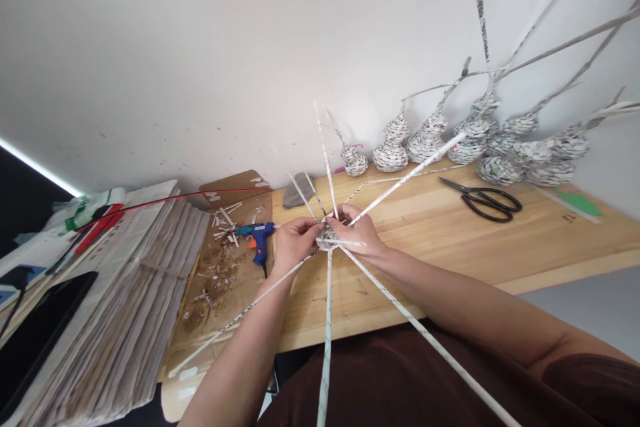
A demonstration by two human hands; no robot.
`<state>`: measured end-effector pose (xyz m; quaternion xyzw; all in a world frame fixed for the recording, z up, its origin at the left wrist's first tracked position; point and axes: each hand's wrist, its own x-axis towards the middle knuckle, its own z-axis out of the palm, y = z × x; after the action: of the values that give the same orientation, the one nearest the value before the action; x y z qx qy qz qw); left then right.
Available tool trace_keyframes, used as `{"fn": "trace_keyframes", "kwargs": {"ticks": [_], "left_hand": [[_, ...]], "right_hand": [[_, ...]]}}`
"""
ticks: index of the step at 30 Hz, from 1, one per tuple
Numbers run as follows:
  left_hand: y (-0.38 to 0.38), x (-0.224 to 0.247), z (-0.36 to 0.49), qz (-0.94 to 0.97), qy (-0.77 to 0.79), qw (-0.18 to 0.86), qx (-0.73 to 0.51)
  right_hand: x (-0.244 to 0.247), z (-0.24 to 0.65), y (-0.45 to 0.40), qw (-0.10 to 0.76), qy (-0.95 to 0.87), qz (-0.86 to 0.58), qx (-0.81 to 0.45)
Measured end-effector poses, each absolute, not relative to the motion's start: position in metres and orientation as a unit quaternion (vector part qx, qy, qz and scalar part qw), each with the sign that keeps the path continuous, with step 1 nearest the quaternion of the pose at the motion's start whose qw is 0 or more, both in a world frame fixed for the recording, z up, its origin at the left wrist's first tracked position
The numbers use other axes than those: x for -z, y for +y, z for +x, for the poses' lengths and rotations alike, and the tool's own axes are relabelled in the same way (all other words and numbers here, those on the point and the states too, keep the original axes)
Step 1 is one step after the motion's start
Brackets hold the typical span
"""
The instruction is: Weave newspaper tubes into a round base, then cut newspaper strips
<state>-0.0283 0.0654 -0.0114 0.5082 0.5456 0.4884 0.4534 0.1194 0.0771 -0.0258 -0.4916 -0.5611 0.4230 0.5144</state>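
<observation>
Between my two hands is a small round piece woven from rolled newspaper strips point(327, 240). Long paper strips point(327, 320) stick out from it on all sides, some toward me, some up toward the wall. My left hand point(299, 238) pinches its left side with thumb and fingers. My right hand point(357, 233) grips the right rim, fingers around the base of the strips there. One long paper strip point(410, 177) rises from beside my right hand to the upper right. The underside of the woven piece is hidden.
Several woven paper gourds point(391, 155) stand along the wall. Black scissors point(487, 202) lie at right on the wooden table point(420, 240). On the left are a blue glue gun point(261, 240), paper scraps on a stained board point(215, 287), and a stack of newspapers point(135, 293).
</observation>
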Motion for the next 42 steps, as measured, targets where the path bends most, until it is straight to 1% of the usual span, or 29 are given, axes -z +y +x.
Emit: {"fn": "trace_keyframes", "kwargs": {"ticks": [4, 9, 20, 31, 36, 42], "left_hand": [[0.0632, 0.0117, -0.0232, 0.402, 0.535, 0.513, -0.538], [0.0632, 0.0118, -0.0202, 0.328, 0.543, 0.553, -0.540], [0.0619, 0.0161, -0.0266, 0.432, 0.539, 0.500, -0.522], [0.0601, 0.0132, -0.0282, 0.557, 0.524, 0.413, -0.494], [0.0610, 0.0118, -0.0262, 0.523, 0.518, 0.452, -0.504], [0.0615, 0.0102, -0.0260, 0.510, 0.511, 0.472, -0.505]], "right_hand": [[0.0278, 0.1218, 0.0775, 0.508, -0.575, -0.497, -0.406], [0.0263, 0.1214, 0.0765, 0.507, -0.575, -0.492, -0.413], [0.0309, 0.1168, 0.0776, 0.539, -0.514, -0.442, -0.499], [0.0309, 0.1187, 0.0779, 0.547, -0.519, -0.455, -0.474], [0.0303, 0.1184, 0.0777, 0.552, -0.498, -0.441, -0.503], [0.0321, 0.1180, 0.0774, 0.553, -0.533, -0.438, -0.467]]}}
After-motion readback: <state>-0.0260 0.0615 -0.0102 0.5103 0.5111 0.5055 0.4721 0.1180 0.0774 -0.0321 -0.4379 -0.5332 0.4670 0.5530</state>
